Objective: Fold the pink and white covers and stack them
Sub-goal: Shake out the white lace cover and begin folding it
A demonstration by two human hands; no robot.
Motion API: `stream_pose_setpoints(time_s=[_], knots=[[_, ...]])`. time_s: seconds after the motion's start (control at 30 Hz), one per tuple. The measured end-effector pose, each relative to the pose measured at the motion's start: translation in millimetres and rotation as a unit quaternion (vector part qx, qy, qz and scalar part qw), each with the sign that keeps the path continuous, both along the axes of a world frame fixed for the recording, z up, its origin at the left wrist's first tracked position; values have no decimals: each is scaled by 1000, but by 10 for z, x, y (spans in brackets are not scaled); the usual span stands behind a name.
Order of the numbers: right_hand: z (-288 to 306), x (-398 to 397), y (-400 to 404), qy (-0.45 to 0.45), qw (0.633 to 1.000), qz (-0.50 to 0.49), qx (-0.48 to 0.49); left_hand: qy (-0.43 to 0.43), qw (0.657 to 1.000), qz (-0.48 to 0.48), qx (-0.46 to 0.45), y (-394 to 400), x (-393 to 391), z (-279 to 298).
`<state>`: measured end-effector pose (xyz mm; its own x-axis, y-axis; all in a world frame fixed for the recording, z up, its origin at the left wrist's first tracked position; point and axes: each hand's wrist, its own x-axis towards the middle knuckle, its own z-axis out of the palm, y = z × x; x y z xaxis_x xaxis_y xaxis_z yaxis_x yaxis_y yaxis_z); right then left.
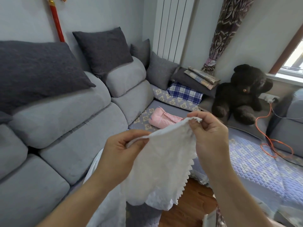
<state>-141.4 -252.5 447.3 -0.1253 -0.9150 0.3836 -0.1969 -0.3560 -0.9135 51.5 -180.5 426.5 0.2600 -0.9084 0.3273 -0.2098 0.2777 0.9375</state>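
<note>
A white cover point(165, 164) with a scalloped lace edge hangs in front of me, held up by its top edge. My left hand point(119, 153) pinches the left part of that edge. My right hand point(209, 133) pinches the right corner a little higher. The cloth droops between and below both hands, down over my lap. A folded pink cover point(161, 119) lies on the sofa seat beyond my hands, partly hidden by the white cover.
A grey corner sofa point(65, 128) with dark cushions point(36, 71) fills the left. A black plush bear point(242, 94) sits at the right corner, with an orange cable point(268, 138) across the quilted seat pad. Folded plaid cloth point(184, 92) and papers lie behind. Wooden floor shows below.
</note>
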Motion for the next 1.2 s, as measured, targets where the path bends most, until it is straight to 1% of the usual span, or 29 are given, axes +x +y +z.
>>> stream_pose_setpoints(time_s=[0.07, 0.1, 0.13, 0.17, 0.2, 0.23, 0.27, 0.3, 0.33, 0.37, 0.4, 0.43, 0.47, 0.5, 0.53, 0.57, 0.6, 0.67, 0.73, 0.77, 0.8, 0.83, 0.9, 0.97, 1.07, 1.1, 1.13, 1.17, 1.2], knots=[[-33, 5, 26, 8, 1000, 17, 11, 6, 999, 38, 19, -13, -1, -39], [-43, -7, 34, -6, 999, 38, 23, 12, 998, 50, 40, -41, 12, -69], [-41, -20, 39, -48, 995, 68, 47, 9, 996, 55, 67, -72, 35, -101], [-16, -26, 53, -118, 984, 108, 79, -8, 995, 49, 90, -97, 61, -141], [18, -15, 63, -198, 962, 150, 114, -34, 994, 21, 101, -101, 66, -157], [48, 4, 75, -241, 945, 175, 138, -66, 993, -24, 98, -101, 44, -157], [60, 42, 79, -234, 944, 187, 141, -106, 987, -77, 89, -89, 7, -138], [73, 86, 76, -156, 961, 192, 122, -143, 980, -121, 71, -86, -45, -120], [81, 130, 67, -5, 978, 196, 67, -161, 975, -145, 50, -97, -88, -101], [98, 169, 61, 172, 962, 210, 3, -139, 978, -149, 35, -137, -108, -93], [125, 204, 45, 317, 918, 235, -30, -72, 986, -147, 33, -183, -110, -72], [156, 204, 6, 413, 872, 258, -38, -1, 989, -144, 38, -234, -83, -66], [200, 190, -34, 455, 843, 286, -27, 48, 988, -143, 44, -267, -36, -60], [233, 164, -61, 465, 834, 298, -13, 55, 987, -145, 43, -275, 13, -71], [259, 145, -83, 451, 839, 303, -4, 35, 987, -152, 36, -268, 59, -102], [294, 120, -91, 421, 855, 304, 4, -6, 987, -161, 23, -253, 94, -151], [302, 98, -111, 391, 870, 299, 12, -60, 985, -163, 13, -218, 119, -197], [321, 78, -131, 364, 885, 290, 17, -169, 977, -130, -14, -167, 158, -316], [334, 40, -147, 356, 895, 269, 18, -283, 953, -88, -61, -138, 223, -432], [346, 10, -162, 342, 904, 256, 21, -322, 940, -87, -76, -116, 262, -473], [369, -14, -172, 321, 916, 240, 20, -350, 929, -98, -76, -96, 297, -528], [398, -34, -171, 292, 930, 221, 18, -375, 920, -103, -56, -82, 314, -577], [458, -42, -168, 217, 959, 183, 15, -396, 913, -102, 6, -71, 292, -727], [509, 12, -150, 174, 971, 166, 10, -422, 904, -64, 20, -107, 190, -868], [541, 136, -142, 204, 967, 152, -21, -460, 888, -5, 5, -217, 60, -1053], [567, 161, -147, 209, 967, 142, -32, -455, 890, 0, 10, -257, 62, -1102], [594, 171, -163, 203, 970, 131, -41, -422, 906, -2, 17, -295, 78, -1140], [626, 170, -177, 189, 973, 122, -47, -357, 934, -2, 24, -324, 115, -1145], [650, 156, -199, 177, 976, 114, -55, -276, 961, 19, 13, -355, 167, -1120]])
